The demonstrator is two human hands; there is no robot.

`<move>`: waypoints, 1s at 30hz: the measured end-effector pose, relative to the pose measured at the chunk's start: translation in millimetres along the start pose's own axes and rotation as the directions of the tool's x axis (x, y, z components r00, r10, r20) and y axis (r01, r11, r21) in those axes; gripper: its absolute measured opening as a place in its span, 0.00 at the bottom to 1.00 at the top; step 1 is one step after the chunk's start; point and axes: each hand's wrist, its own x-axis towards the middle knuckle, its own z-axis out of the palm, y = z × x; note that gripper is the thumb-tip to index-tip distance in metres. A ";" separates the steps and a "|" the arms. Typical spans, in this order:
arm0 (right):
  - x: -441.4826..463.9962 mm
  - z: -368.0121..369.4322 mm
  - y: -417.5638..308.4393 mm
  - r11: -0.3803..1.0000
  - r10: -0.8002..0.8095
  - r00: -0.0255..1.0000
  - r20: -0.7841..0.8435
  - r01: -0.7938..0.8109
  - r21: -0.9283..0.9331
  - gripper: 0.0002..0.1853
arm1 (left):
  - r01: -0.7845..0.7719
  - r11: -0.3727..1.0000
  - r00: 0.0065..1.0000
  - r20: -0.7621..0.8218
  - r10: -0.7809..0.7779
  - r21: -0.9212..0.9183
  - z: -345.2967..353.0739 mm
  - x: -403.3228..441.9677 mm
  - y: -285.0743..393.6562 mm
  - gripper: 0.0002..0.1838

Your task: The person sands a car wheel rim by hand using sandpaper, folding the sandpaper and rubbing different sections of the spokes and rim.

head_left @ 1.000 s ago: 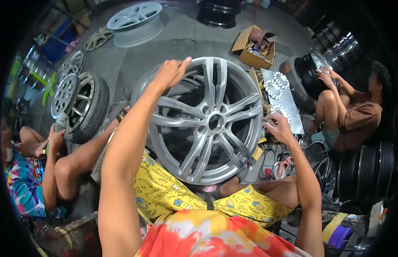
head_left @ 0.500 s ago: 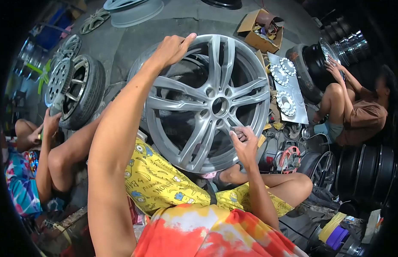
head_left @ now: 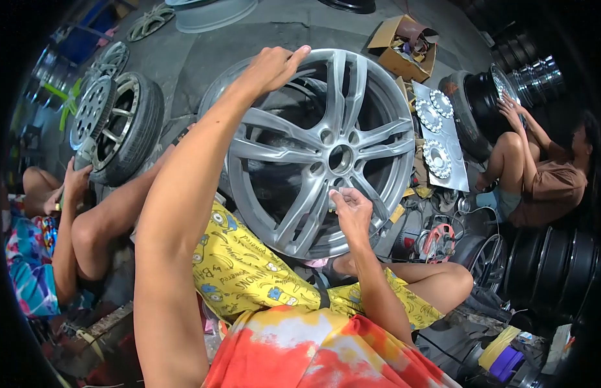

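Clock directions taken on the wheel face, 12 o'clock being away from the wearer; the silver-grey, round metal wheel rim (head_left: pixel 340 140) lay directly ahead of the seated wearer, face turned toward the head camera, lower edge near the yellow, cartoon-printed cloth shorts (head_left: pixel 262 271) at 7 o'clock; its underlying support was not clear.

Risks, as judged: the rim could tip or slide if the left hand (head_left: pixel 274 68) lost its place; that bare hand lay over the outer edge at 11 o'clock, one digit extended, the others hidden, so firmness of hold could not be told; the bare right hand (head_left: pixel 355 210) stood between 5 and 6 o'clock of the hub, thumb and fingers drawn close, anything between them too small to identify; those fingertips might catch on a bolt-hole edge if pushed carelessly; a slide outward might foul the red-and-grey tool (head_left: pixel 436 242), well apart between 4 and 5 o'clock.

Appearance: five pairs of twin spokes; a dull, brushed-looking surface with paler streaks; five bolt holes ringing a round centre bore; dark gaps between spokes.
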 end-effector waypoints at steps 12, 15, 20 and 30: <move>16.3 2.6 -5.6 0.991 -0.045 0.999 -0.022 0.042 -0.126 0.13 | -0.017 1.000 1.000 -0.025 0.017 -0.004 3.1 -0.3 -0.9 0.46; 19.2 3.3 -5.4 0.985 -0.059 0.998 -0.015 0.056 -0.165 0.14 | -0.015 1.000 1.000 -0.023 0.015 0.001 2.9 -0.6 -1.6 0.45; 24.7 -1.0 -9.0 0.977 -0.039 0.998 0.046 0.048 -0.209 0.14 | -0.021 1.000 0.999 -0.039 0.021 -0.003 3.6 0.1 -2.4 0.45; 19.4 2.3 -39.6 0.907 -0.116 0.992 0.051 0.127 -0.402 0.15 | -0.030 1.000 0.998 -0.062 0.030 0.000 6.1 0.0 -3.4 0.44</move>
